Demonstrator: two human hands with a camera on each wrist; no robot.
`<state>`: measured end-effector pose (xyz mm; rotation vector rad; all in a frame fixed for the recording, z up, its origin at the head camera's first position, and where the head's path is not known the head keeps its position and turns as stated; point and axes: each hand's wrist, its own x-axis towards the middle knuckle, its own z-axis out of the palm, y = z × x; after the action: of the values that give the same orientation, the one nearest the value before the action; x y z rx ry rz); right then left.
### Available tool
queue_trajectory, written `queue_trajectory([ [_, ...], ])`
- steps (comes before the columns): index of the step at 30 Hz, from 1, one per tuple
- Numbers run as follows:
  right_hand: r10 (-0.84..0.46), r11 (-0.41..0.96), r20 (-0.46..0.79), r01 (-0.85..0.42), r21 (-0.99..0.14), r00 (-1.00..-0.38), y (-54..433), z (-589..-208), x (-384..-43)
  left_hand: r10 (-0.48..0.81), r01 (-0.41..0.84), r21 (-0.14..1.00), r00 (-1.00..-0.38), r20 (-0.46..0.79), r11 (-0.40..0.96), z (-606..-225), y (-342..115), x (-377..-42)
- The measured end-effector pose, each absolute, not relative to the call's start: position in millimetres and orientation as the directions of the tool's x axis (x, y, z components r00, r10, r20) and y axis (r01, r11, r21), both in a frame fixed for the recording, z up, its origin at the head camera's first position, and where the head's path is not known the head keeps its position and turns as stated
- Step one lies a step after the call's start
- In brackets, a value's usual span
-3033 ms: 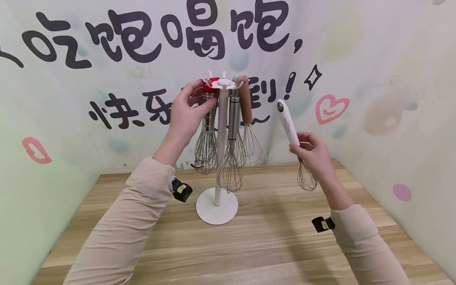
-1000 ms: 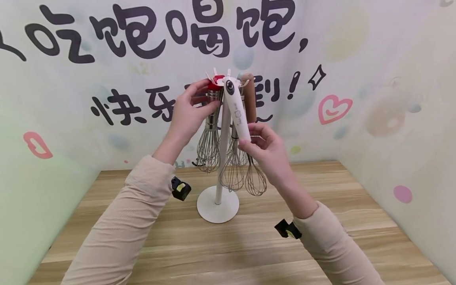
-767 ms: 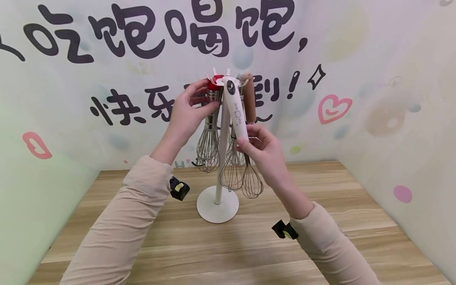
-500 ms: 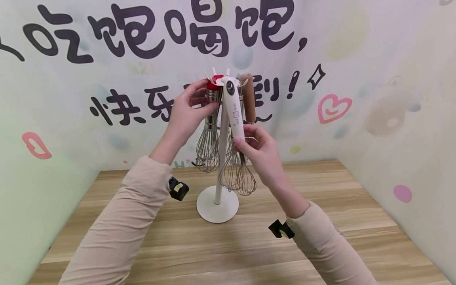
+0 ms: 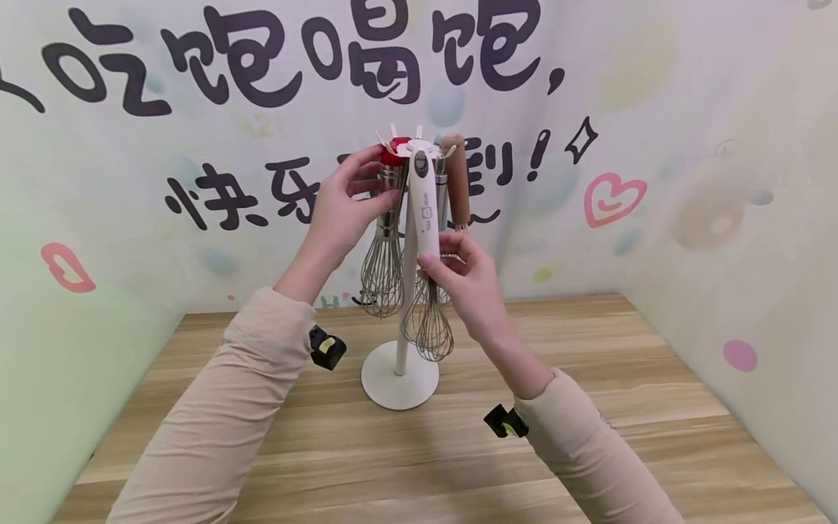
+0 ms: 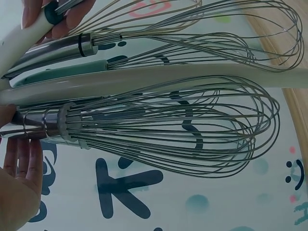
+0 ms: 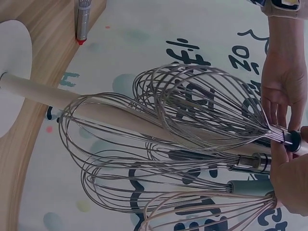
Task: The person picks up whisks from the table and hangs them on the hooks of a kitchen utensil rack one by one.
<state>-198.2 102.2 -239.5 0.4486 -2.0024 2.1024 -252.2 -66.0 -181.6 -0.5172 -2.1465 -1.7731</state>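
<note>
A white stand (image 5: 401, 375) holds several hanging whisks around its top. At its left, my left hand (image 5: 345, 207) holds a steel-handled whisk with a red top (image 5: 389, 200); thumb and fingers lie on either side of its handle in the left wrist view. My right hand (image 5: 468, 280) pinches a white-handled whisk (image 5: 422, 196) low on its handle, just above the wires. That handle stands nearly upright in front of the post, its top end right at the rack's hooks (image 5: 448, 151). In the right wrist view its wire loops (image 7: 207, 106) overlap the post.
A wooden-handled whisk (image 5: 458, 182) hangs at the stand's right. Behind the post hangs a whisk with a green handle (image 6: 62, 72). A steel whisk with a red tip (image 7: 83, 21) lies near the table edge in the right wrist view. A printed wall (image 5: 262, 145) borders the wooden table (image 5: 366, 466).
My right hand has brought the white-handled whisk leftward from the right side to the rack, then turned it more upright. My left hand keeps its hold on the red-topped whisk.
</note>
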Motion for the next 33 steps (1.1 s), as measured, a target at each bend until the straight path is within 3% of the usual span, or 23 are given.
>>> queue_trajectory([
  [17,-0.089,0.033,0.396,-0.400,-0.916,-0.914,106,-245,-201,0.108,0.454,0.858,-0.891,0.441,0.242,-190,-72,-249],
  [33,0.001,0.034,0.519,-0.519,-0.854,-0.854,120,-224,-201,0.169,0.499,0.798,-0.866,0.471,0.338,-194,-80,-249],
])
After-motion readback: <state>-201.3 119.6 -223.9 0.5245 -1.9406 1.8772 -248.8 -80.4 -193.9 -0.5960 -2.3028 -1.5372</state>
